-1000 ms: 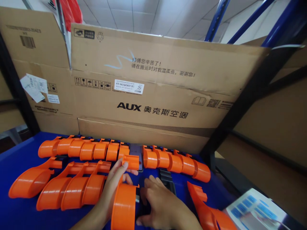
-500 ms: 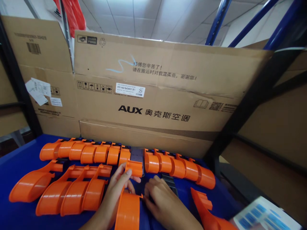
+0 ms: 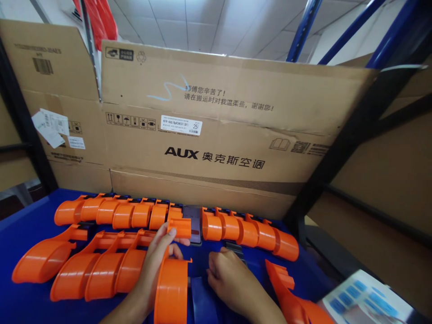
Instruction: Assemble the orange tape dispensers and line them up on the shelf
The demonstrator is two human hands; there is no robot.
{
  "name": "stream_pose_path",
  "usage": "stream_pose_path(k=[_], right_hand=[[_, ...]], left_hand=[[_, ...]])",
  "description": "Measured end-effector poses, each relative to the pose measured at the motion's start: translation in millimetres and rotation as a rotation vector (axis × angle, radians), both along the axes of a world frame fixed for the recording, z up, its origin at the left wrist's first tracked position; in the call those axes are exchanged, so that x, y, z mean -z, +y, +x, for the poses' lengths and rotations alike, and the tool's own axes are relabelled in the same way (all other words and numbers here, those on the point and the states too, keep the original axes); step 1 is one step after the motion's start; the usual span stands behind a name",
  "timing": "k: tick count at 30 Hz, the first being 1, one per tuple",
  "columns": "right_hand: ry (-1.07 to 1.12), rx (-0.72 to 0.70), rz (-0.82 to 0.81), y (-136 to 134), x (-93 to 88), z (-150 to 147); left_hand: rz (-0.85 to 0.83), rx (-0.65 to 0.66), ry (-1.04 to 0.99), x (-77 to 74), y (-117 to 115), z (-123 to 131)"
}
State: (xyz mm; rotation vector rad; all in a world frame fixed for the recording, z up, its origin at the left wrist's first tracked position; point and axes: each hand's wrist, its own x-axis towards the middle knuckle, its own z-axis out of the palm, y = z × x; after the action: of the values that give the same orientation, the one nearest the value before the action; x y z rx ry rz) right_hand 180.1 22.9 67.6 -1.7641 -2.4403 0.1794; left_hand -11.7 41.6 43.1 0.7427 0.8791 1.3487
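My left hand [image 3: 155,258] is closed around the narrow end of an orange plastic part [image 3: 171,290], its wide curved ring hanging towards me. My right hand [image 3: 227,274] is curled with its fingers bent inward, a little right of that part. Whatever its fingertips may hold is hidden. Just behind the right hand lie black strips [image 3: 235,249], partly covered by it. Between my hands, low down, a dark blue flap [image 3: 204,299] shows.
Similar orange parts [image 3: 106,210] with black pieces line the back of the blue table [image 3: 20,220]. More orange parts [image 3: 104,276] lie left, another [image 3: 290,299] right. A phone [image 3: 194,225] lies at the back. Behind stands a cardboard sheet [image 3: 216,180]; a printed box [image 3: 364,297] sits right.
My left hand has moved slightly left and up with the orange part, away from my right hand. More of the phone and the dark blue flap between my hands now shows.
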Motion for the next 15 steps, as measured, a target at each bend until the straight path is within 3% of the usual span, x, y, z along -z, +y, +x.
stream_pose_path(k=[7,12,15], right_hand=[[-0.021,0.011,0.034,0,-2.6,2],[0.130,-0.160,-0.014,-6,-7.3,-2],[0.245,-0.152,0.019,-3,-12.3,8]], left_hand=[[-0.074,0.002,-0.042,-4.6,0,-4],[-0.114,0.050,-0.084,-13.0,3,-12],[-0.131,0.099,-0.097,-13.6,0,-16]])
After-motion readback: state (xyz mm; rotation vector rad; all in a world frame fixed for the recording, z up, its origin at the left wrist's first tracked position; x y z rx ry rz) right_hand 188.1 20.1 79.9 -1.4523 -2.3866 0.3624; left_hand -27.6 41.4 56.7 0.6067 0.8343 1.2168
